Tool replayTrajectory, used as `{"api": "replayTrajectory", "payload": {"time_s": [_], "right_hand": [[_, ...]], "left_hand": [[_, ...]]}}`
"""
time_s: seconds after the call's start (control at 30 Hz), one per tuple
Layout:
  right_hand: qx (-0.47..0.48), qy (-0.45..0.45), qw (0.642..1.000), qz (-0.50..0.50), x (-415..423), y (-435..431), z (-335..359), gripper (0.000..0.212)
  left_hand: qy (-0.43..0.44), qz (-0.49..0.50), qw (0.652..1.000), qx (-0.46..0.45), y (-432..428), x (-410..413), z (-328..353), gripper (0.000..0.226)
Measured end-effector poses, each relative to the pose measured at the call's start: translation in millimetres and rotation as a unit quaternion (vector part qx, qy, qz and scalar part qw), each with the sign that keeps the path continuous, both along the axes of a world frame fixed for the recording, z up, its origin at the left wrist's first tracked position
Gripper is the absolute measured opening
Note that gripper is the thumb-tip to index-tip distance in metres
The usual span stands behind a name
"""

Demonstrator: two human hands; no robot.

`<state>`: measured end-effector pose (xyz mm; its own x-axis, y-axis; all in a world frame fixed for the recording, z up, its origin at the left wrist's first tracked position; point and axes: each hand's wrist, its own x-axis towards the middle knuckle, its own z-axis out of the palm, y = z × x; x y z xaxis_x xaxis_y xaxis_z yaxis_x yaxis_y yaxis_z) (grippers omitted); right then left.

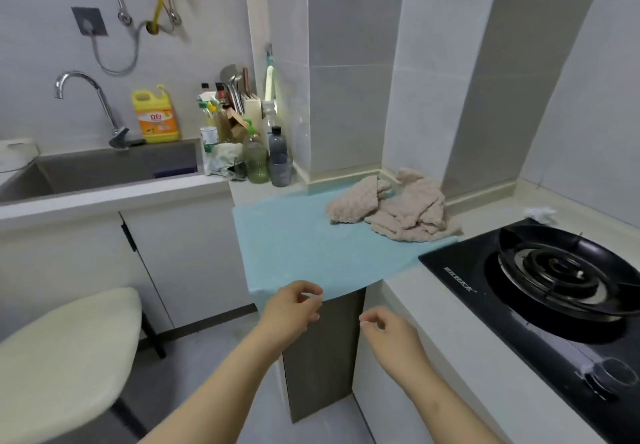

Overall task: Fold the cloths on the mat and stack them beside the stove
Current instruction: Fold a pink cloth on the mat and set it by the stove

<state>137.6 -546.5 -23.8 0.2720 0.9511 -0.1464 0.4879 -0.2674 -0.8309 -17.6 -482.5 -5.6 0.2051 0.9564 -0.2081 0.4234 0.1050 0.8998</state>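
Beige cloths (391,211) are lying crumpled at the far corner of the blue mat (294,246), near the stove (554,270). My left grip (294,308) and right grip (384,329) are hovering loosely curled, holding nothing, by the mat's front edge (it's overhanging the desk (422,305)), so tugging a cloth could be dragging the mat off.

A blue mat (304,242) lies on the counter (433,308), its near edge overhanging. Two crumpled cloths (398,211) sit at the mat's far right corner, touching each other, just beside the stove (554,277). The left hand (294,308) hovers at the mat's near edge and the right hand (388,332) just below it, both loosely curled and holding nothing.
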Motion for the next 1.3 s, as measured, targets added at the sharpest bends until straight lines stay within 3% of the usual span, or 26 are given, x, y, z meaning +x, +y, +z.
{"api": "replayTrajectory", "payload": {"time_s": [0.43,0.63,0.73,0.9,1.03,1.2,1.3], "right_hand": [[0.005,-0.019,0.999,-0.040,10,231,-22,0.016],[-0.019,-0.128,0.989,-0.075,1,300,-44,0.028],[-0.054,-0.141,0.983,-0.104,-7,325,-51,0.035],[-0.110,-0.221,0.952,-0.182,-27,351,-62,0.045],[-0.135,-0.185,0.937,-0.264,-50,368,-63,0.056],[-0.002,-0.060,0.917,-0.394,-79,359,-51,0.025],[0.043,0.053,0.891,-0.448,-90,342,-36,0.027]], "left_hand": [[0.043,-0.035,0.998,-0.023,213,13,-17,0.012],[0.054,-0.090,0.994,-0.017,297,14,-33,0.013],[0.062,-0.141,0.988,-0.010,347,17,-42,0.014],[0.066,-0.248,0.967,-0.002,405,17,-60,0.018],[0.070,-0.336,0.939,-0.011,438,14,-71,0.017],[0.056,-0.400,0.915,-0.019,443,16,-72,0.026],[0.061,-0.456,0.888,0.028,429,17,-72,0.042]]}}
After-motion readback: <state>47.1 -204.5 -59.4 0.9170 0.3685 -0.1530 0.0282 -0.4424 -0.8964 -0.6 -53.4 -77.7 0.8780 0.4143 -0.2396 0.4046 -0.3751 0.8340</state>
